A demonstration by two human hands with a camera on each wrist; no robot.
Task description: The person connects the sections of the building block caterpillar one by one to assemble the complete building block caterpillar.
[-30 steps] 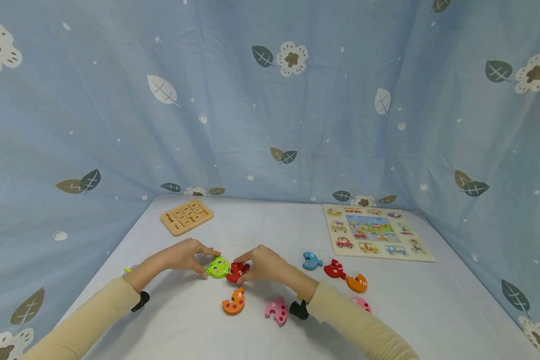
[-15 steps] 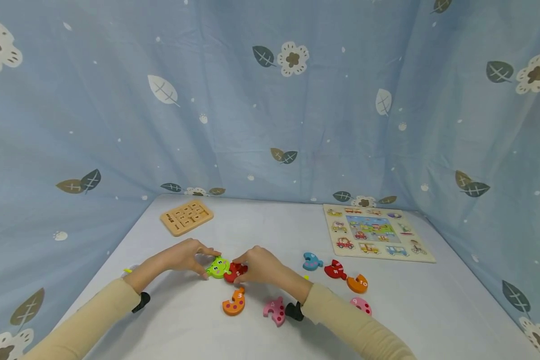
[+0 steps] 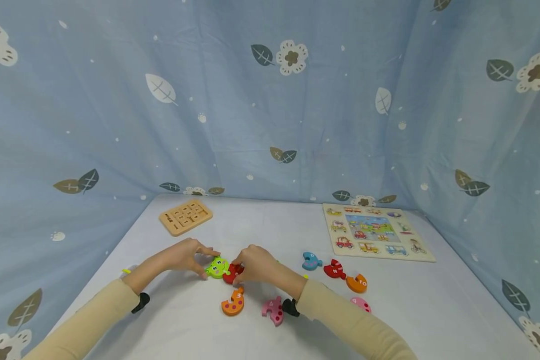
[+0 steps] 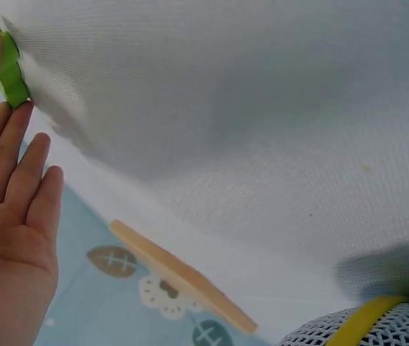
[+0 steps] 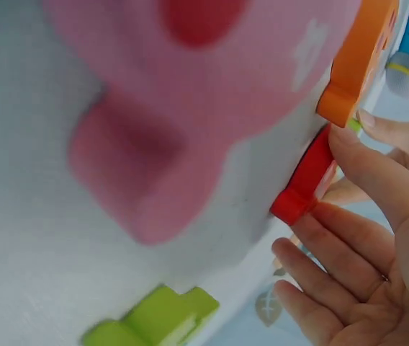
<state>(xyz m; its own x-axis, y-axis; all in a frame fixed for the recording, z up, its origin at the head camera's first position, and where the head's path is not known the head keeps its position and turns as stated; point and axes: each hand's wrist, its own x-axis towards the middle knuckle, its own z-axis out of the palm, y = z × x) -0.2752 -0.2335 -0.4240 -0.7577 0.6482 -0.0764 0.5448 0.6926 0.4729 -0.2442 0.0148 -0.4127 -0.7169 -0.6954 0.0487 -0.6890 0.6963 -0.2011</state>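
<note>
In the head view, my left hand point(image 3: 185, 255) holds a light green smiling head piece point(image 3: 217, 268) of a wooden number puzzle, thumb and fingertips at opposite edges. The left wrist view shows that green piece point(image 4: 10, 68) at the upper left. My right hand point(image 3: 259, 266) pinches the red puzzle piece point(image 3: 231, 275), which lies against the head piece's right side. In the right wrist view, thumb and fingers sit on the red piece point(image 5: 309, 176). Just in front lies the orange piece numbered 3 point(image 3: 233, 303). The pink piece numbered 4 point(image 3: 274, 311) is near my right wrist.
Blue point(image 3: 312, 261), red point(image 3: 335, 269), orange point(image 3: 357, 283) and pink point(image 3: 361, 303) pieces lie to the right. Another green piece point(image 5: 158, 317) shows in the right wrist view. A wooden number board point(image 3: 186, 217) lies back left, a picture puzzle board point(image 3: 378, 232) back right.
My right hand has slid slightly left with the red piece, closer against the green head piece. The pink 4 piece has shifted a little left. My left hand stays in place.
</note>
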